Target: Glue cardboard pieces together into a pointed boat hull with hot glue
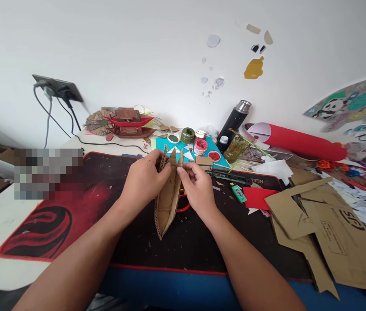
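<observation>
A small boat shape of folded brown cardboard [166,203] is held up between my two hands, its closed pointed end toward me. At the far end its side walls and bottom piece stand apart as separate points. My left hand [148,175] pinches the left wall near that far end, thumb on the inside. My right hand [197,185] grips the right wall between thumb and fingers. Partly hidden behind the cardboard and my right hand, red-handled scissors [184,208] lie on the black desk mat [196,252].
Open paint jars [187,135] stand on a blue sheet at the back, near a black thermos [235,121] and a jar of brushes [235,149]. Red model boats [127,121] sit back left. Cardboard sheets [328,233], a utility knife [230,176] and red paper [259,198] lie to the right.
</observation>
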`<state>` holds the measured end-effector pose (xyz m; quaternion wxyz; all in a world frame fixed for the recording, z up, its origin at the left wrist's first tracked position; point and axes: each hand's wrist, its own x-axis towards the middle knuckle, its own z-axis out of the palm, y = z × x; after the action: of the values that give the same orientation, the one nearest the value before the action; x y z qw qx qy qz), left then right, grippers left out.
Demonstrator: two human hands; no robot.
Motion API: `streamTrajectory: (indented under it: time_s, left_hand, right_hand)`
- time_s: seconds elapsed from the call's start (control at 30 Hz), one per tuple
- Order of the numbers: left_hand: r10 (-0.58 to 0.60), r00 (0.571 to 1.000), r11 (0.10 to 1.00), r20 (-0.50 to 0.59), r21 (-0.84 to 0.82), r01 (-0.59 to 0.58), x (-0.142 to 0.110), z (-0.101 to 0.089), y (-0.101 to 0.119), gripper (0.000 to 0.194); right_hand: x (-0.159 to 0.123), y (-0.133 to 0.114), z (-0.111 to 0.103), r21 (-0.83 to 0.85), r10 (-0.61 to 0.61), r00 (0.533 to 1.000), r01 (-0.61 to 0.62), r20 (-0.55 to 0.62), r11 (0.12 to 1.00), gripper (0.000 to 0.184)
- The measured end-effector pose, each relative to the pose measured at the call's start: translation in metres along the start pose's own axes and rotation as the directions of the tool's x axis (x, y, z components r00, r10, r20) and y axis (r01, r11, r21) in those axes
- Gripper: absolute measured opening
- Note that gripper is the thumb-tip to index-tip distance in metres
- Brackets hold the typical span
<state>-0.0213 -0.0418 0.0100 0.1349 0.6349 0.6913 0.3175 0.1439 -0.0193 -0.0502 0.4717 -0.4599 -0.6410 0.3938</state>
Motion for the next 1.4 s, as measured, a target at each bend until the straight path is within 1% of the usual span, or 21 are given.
streamTrajectory:
  time_s: [0.13, 0.4, 0.5, 0.57, 0.63, 0.7, 0.77, 0.8, 0.83, 0.9, 0.97, 1.0, 1.07, 1.17, 1.3, 1.4]
  left_hand:
    - [0.009, 1.000, 1.000, -0.020, -0.025, -0.010, 0.000, -0.001, 0.001, 0.019]
    - [-0.004, 1.000, 0.999, -0.009, -0.046, 0.003, -0.004, -0.001, 0.005, 0.017]
    - [0.007, 1.000, 0.998, -0.017, -0.054, -0.008, -0.004, 0.000, 0.005, 0.012]
    - [0.011, 1.000, 0.996, -0.011, -0.087, -0.012, -0.005, 0.000, 0.005, 0.011]
    - [0.030, 0.999, 0.986, 0.020, -0.162, -0.026, -0.004, 0.000, 0.003, 0.016]
    - [0.067, 0.996, 0.965, 0.063, -0.257, -0.049, -0.003, -0.001, 0.001, 0.026]
    - [0.095, 0.986, 0.929, 0.136, -0.367, -0.039, -0.001, -0.003, -0.002, 0.035]
    - [0.104, 0.976, 0.904, 0.193, -0.427, -0.012, 0.000, -0.005, -0.003, 0.040]
    - [0.116, 0.958, 0.873, 0.263, -0.487, 0.028, 0.001, -0.006, -0.005, 0.043]
    - [0.155, 0.901, 0.811, 0.405, -0.573, 0.118, 0.003, -0.009, -0.008, 0.049]
    - [0.193, 0.849, 0.791, 0.492, -0.590, 0.162, 0.004, -0.011, -0.011, 0.050]
    - [0.206, 0.833, 0.791, 0.514, -0.588, 0.167, 0.005, -0.012, -0.013, 0.051]
    - [0.215, 0.818, 0.789, 0.533, -0.588, 0.176, 0.005, -0.012, -0.015, 0.051]
    - [0.200, 0.815, 0.763, 0.544, -0.609, 0.218, 0.006, -0.013, -0.015, 0.053]
    - [0.186, 0.829, 0.744, 0.528, -0.627, 0.232, 0.007, -0.014, -0.016, 0.052]
    - [0.192, 0.839, 0.694, 0.508, -0.675, 0.250, 0.009, -0.013, -0.018, 0.051]
  right_hand:
    - [-0.002, -0.002, 0.001, 0.028, 0.010, 1.000, -0.011, 0.018, 1.000, 0.031]
    - [-0.003, 0.000, 0.002, 0.047, 0.013, 1.000, -0.014, 0.020, 0.999, 0.032]
    - [-0.003, 0.000, 0.003, 0.072, 0.028, 0.999, -0.030, 0.026, 0.997, 0.033]
    - [-0.003, -0.002, 0.003, 0.110, 0.051, 0.998, -0.054, 0.031, 0.992, 0.034]
    - [-0.002, -0.004, 0.003, 0.163, 0.085, 0.996, -0.090, 0.038, 0.983, 0.037]
    - [-0.001, -0.006, 0.002, 0.217, 0.118, 0.992, -0.126, 0.045, 0.968, 0.042]
    - [0.001, -0.007, 0.002, 0.261, 0.139, 0.989, -0.148, 0.050, 0.954, 0.047]
    - [0.002, -0.007, 0.001, 0.278, 0.145, 0.988, -0.153, 0.051, 0.948, 0.049]
    - [0.003, -0.007, 0.000, 0.291, 0.149, 0.988, -0.157, 0.051, 0.944, 0.050]
    - [0.004, -0.007, -0.001, 0.302, 0.154, 0.987, -0.162, 0.052, 0.940, 0.050]
    - [0.005, -0.007, -0.003, 0.298, 0.154, 0.987, -0.163, 0.055, 0.941, 0.050]
    - [0.005, -0.007, -0.003, 0.292, 0.151, 0.987, -0.161, 0.057, 0.943, 0.050]
    - [0.005, -0.008, -0.004, 0.277, 0.144, 0.988, -0.155, 0.060, 0.948, 0.048]
    - [0.005, -0.009, -0.004, 0.269, 0.137, 0.989, -0.149, 0.063, 0.952, 0.046]
    - [0.005, -0.012, -0.004, 0.299, 0.126, 0.990, -0.139, 0.062, 0.944, 0.044]
    - [0.005, -0.012, -0.005, 0.324, 0.119, 0.992, -0.125, 0.040, 0.938, 0.043]
